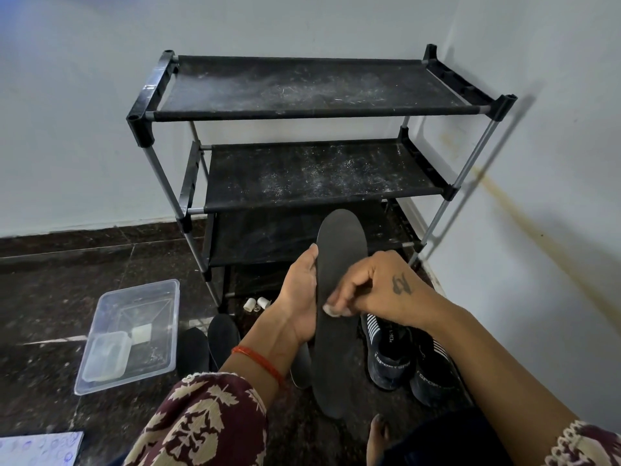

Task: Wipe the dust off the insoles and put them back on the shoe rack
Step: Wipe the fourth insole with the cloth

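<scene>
Insole (339, 317), long and dark, stands nearly upright in front of the person, gripped along its left edge by the left hand (299, 297) while the right hand (373, 290) pinches a small pale wad (331, 309) against its face, fingers curled round it. Just beyond on the dark stone floor (50, 297) lie two more insoles (210, 344), a pair of dark sports shoes (406, 358) to the right, and a clear plastic tub (129, 334) to the left; farther back the dusty black shoe rack (312, 156) stands in the corner against the white wall (84, 95)
</scene>
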A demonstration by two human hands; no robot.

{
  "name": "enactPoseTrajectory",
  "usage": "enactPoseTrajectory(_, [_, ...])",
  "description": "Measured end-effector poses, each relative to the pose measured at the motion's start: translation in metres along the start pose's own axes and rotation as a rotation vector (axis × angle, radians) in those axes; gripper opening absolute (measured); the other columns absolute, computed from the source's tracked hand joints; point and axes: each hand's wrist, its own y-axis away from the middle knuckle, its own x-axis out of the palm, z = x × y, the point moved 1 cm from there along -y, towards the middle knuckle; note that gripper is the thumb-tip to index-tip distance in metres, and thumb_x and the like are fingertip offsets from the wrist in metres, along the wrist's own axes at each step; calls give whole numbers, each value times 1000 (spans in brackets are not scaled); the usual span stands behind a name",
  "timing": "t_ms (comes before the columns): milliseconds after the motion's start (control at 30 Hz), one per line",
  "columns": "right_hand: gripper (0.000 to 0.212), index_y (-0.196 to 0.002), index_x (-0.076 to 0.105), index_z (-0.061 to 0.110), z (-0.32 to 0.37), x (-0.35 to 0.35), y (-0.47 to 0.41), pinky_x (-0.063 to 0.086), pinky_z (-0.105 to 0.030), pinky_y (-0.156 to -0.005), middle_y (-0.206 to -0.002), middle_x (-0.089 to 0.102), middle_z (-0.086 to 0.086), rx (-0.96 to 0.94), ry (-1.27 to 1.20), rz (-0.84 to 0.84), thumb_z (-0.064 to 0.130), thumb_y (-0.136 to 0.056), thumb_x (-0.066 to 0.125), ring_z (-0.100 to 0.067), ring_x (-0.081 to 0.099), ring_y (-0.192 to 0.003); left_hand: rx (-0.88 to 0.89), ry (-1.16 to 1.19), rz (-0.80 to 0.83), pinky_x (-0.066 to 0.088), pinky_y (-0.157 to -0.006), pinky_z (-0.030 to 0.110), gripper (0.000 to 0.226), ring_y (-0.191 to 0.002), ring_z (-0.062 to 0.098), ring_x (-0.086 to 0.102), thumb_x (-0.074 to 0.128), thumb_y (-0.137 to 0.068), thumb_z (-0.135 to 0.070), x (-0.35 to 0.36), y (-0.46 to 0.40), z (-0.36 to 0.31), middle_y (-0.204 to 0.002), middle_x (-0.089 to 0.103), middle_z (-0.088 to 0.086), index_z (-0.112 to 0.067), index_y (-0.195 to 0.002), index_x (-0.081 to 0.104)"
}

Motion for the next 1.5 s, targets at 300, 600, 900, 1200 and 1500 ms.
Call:
enactPoseTrajectory(300, [24,-86,74,18,-22,-7,-9,49,-10,-67,-84,70,6,22,284,-554,-2,-74,67,0,61,-72,-13,45,182,58,-69,50,51,-75,28,70,28,-98,-39,3,0,4,-93,70,16,-6,-109,66])
enactPoseTrajectory(600, [29,-78,76,24,-2,1,-2,56,-26,-54,-72,72,4,53,58,-100,-3,-67,76,-10,67,-65,-15,13,62,52,-79,36,64,-89,23,67,23,-97,-57,-6,-7,5,-101,71,9,-11,-108,67])
enactPoseTrajectory(900, [19,-87,73,15,-22,-12,-10,45,-7,-66,-79,68,8,1,285,-603,2,-74,70,-1,60,-70,-70,94,163,39,-97,58,66,-98,32,63,25,-97,-57,-2,-5,7,-111,68,18,-9,-113,67])
enactPoseTrajectory(1200, [32,-89,72,29,-7,3,-11,56,-25,-59,-86,71,8,83,-48,-278,2,-71,75,-1,66,-74,-39,84,169,59,-70,38,58,-83,26,70,23,-100,-47,-3,-3,2,-102,69,16,-7,-126,56])
enactPoseTrajectory(1500, [23,-87,76,18,-23,-16,-4,49,-11,-65,-84,73,2,-14,368,-390,0,-73,70,-3,63,-72,-67,79,149,39,-94,57,60,-102,34,60,24,-99,-52,-5,-8,4,-116,65,16,-10,-122,61])
